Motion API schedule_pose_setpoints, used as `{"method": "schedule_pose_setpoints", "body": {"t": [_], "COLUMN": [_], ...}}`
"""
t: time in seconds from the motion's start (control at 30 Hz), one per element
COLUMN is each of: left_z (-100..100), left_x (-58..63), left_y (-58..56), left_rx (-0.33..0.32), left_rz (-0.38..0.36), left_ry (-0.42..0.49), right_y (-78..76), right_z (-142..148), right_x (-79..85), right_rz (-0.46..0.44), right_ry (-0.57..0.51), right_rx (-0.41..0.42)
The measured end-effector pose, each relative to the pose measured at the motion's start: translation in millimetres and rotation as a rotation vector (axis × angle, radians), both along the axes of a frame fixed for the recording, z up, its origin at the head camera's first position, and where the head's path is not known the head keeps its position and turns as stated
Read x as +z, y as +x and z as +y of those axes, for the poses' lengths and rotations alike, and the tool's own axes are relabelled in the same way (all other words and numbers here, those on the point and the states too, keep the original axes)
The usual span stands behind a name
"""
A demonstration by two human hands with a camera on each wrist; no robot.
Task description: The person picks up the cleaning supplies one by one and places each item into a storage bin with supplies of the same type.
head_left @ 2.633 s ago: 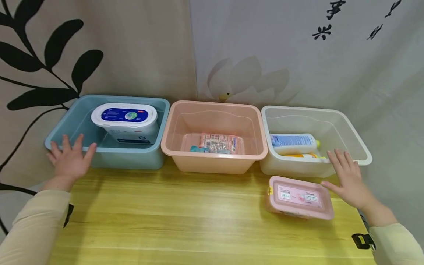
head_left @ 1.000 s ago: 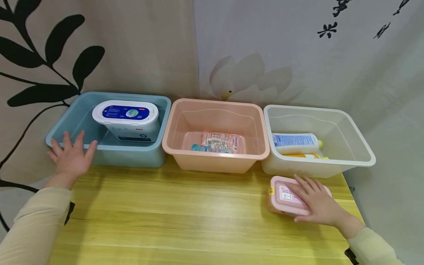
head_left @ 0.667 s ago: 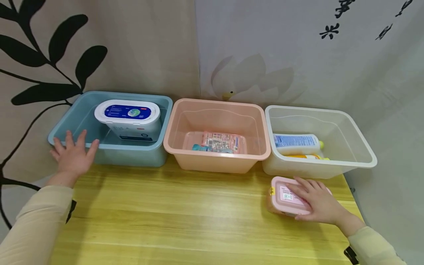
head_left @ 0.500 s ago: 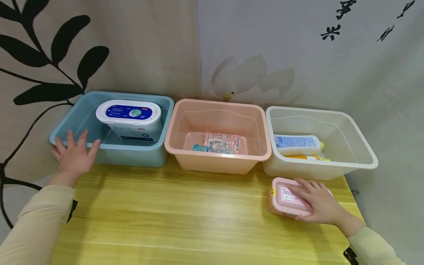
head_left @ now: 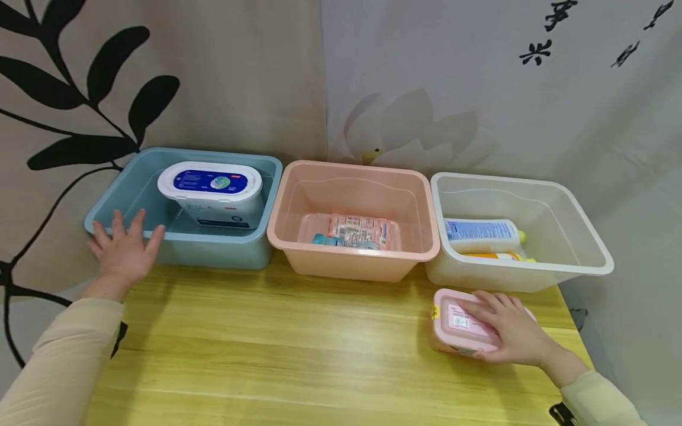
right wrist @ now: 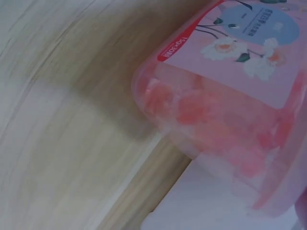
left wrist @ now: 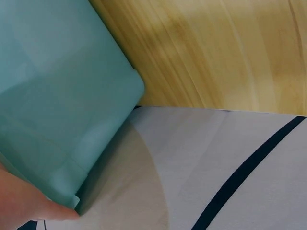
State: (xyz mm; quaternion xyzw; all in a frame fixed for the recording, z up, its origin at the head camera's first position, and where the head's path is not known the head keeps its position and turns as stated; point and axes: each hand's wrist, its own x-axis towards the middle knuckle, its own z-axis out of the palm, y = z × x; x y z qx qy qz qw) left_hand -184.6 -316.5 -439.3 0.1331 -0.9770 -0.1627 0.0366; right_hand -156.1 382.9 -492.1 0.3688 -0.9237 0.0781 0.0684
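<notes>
My right hand [head_left: 514,331] grips a pink lidded tub [head_left: 453,328] from above, fingers over the lid and thumb at the near side. In the right wrist view the tub's see-through wall [right wrist: 216,120] shows reddish-pink pods inside and a flowered label [right wrist: 240,52]; a shadow falls on the wood beside it. The hand covers the right part of the lid. My left hand [head_left: 125,251] lies with spread, straight fingers at the front-left rim of the blue bin [head_left: 213,251]. In the left wrist view, a finger [left wrist: 29,201] touches that bin's rim.
A white lidded box [head_left: 224,207] stands in the blue bin. Beside it, the peach bin [head_left: 351,264] holds a pink packet [head_left: 359,228] and a blue-capped item. The white bin [head_left: 495,275] contains a white bottle [head_left: 482,236] and an orange item. Curtains hang behind the wooden table [head_left: 288,355].
My right hand came down from beside the white bin onto the pink tub and gripped it. Lately the tub has shifted slightly left. My left hand stays at the blue bin's rim.
</notes>
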Motion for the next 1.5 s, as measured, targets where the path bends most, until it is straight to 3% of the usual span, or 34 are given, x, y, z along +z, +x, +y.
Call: {"method": "schedule_pose_setpoints", "body": {"t": [0.57, 1.13, 1.5], "left_z": [-2, -2, -2], "left_x": [0.9, 2.2, 2.4], "left_y": [6.9, 4.8, 0.3], "left_rx": [0.011, 0.008, -0.012], "left_rz": [-0.011, -0.019, -0.019], "left_ry": [0.010, 0.005, 0.005], "right_y": [-1.5, 6.0, 9.9], "right_z": [-21, -64, -100], "right_x": [25.6, 66.9, 96.1], "right_rz": [0.045, 0.074, 0.081], "right_ry": [0.012, -0.007, -0.043], "right_rx": [0.084, 0.171, 0.179]}}
